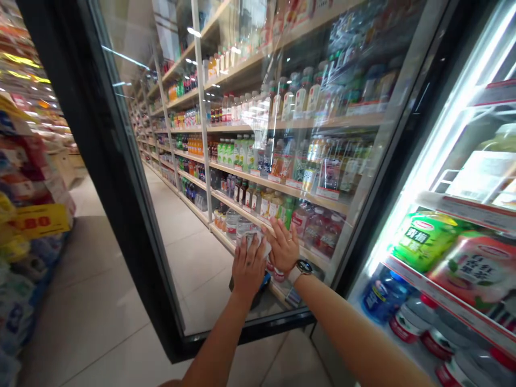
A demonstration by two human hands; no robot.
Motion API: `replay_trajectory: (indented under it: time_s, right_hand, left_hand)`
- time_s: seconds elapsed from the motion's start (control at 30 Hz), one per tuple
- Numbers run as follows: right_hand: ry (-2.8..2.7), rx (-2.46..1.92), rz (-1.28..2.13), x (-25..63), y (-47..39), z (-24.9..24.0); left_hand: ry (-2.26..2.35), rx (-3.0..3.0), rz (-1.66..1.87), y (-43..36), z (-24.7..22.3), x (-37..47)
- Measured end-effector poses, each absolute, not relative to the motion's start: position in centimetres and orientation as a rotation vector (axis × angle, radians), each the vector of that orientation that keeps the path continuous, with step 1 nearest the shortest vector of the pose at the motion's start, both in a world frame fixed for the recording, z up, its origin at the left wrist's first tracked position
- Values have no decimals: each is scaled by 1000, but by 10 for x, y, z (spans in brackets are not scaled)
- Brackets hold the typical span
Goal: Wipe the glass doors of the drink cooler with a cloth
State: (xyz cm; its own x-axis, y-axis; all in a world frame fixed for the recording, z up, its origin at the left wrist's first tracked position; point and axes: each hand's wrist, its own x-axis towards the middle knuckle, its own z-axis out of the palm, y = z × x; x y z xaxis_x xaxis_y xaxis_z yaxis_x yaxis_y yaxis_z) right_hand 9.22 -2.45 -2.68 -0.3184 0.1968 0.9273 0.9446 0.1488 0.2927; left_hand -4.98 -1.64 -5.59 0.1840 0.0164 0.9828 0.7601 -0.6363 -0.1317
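A glass cooler door [209, 258] with a black frame stands open in front of me. My left hand [249, 266] presses a crumpled white wipe [256, 236], perhaps tissue or thin cloth, against the lower part of the pane. Its fingers lie over the wipe and point upward. Close on the right, my right hand [284, 247] rests on the glass with its fingers apart, the thumb side at the wipe's edge. A smartwatch [304, 266] is on my right wrist. Whether the right fingertips also touch the wipe, I cannot tell.
Long shelves of bottled drinks [237, 150] show in the pane, mixed with reflections. To the right is the lit cooler with drink packs [427, 239] and large water bottles [413, 317]. A goods display with a yellow price sign [42, 220] stands left on the tiled floor [100, 301].
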Motion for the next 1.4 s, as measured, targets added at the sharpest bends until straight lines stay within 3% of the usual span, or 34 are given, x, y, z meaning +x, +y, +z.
replay_trajectory:
  time_s: [0.13, 0.43, 0.63, 0.93, 1.13, 1.4]
  right_hand:
    - [-1676, -1120, -1218, 92, -24, -27]
    - [-1665, -1132, -1193, 89, -27, -24]
    - [-1643, -1094, -1203, 87, -29, -22]
    - [-1679, -1139, -1207, 92, -23, -28]
    - [-1679, -1132, -1218, 92, -25, -27]
    - [-1649, -1094, -1179, 90, -27, -25]
  left_hand:
    - [-732, -1812, -1415, -6, -45, -77]
    - [-1135, -1405, -1843, 2, -3, -151]
    - [-1133, -1384, -1905, -6, -12, -101]
    - [-812, -1804, -1573, -14, -52, -43]
    - [-809, -1732, -1474, -2, -39, -92]
    - [-1164, -1380, -1827, -1, -3, -161]
